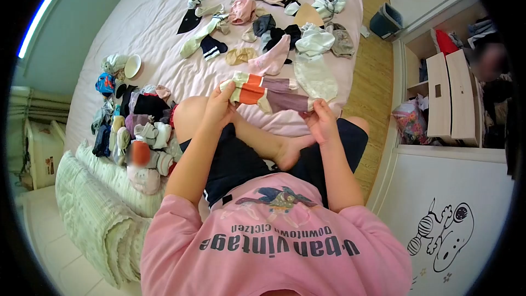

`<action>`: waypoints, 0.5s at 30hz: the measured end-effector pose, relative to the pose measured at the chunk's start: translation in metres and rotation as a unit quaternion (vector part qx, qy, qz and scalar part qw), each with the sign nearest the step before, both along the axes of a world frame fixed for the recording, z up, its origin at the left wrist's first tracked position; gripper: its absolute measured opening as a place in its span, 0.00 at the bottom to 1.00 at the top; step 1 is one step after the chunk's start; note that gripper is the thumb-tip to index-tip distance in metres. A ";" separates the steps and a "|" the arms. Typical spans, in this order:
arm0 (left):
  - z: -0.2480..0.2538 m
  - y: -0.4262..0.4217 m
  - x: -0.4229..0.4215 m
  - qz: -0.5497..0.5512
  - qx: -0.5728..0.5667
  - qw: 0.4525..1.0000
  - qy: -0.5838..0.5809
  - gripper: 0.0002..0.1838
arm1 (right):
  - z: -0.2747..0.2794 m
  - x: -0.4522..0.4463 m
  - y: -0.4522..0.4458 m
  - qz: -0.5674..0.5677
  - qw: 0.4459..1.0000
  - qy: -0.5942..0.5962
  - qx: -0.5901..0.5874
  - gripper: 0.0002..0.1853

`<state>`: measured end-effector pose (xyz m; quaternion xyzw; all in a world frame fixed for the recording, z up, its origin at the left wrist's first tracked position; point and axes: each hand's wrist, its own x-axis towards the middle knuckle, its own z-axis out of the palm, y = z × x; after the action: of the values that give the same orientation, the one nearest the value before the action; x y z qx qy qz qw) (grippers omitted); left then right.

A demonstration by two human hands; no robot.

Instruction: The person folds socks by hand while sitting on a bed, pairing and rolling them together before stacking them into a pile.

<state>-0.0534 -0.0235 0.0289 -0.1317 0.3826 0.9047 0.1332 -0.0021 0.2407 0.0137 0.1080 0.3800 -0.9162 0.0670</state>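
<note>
A pair of socks (279,102) in orange, mauve and cream is stretched out in front of me, above my crossed legs. The two socks lie side by side, one slightly above the other. My left hand (219,107) is closed on their cream and orange ends at the left. At the right, my right hand (322,123) pinches the pale end of the lower sock. Just beyond them on the bed lie a pink sock (271,57) and a long white sock (315,77).
Many loose socks cover the bed sheet (159,38) ahead. To my left are a sock pile (143,120), a white bowl (132,66) and a folded quilt (96,214). On the right stand a dark bin (386,21) and an open cabinet with drawers (446,96).
</note>
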 end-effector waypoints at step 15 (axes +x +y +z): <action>-0.043 -0.046 -0.069 -0.273 -0.078 0.959 -0.012 0.09 | -0.038 -0.038 0.006 -0.145 0.983 -0.110 0.016 0.05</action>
<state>-0.1220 -0.0697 -0.0141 -0.0436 0.4721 0.7993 0.3692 -0.0401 0.2468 -0.0242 0.2634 0.3651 -0.8925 -0.0264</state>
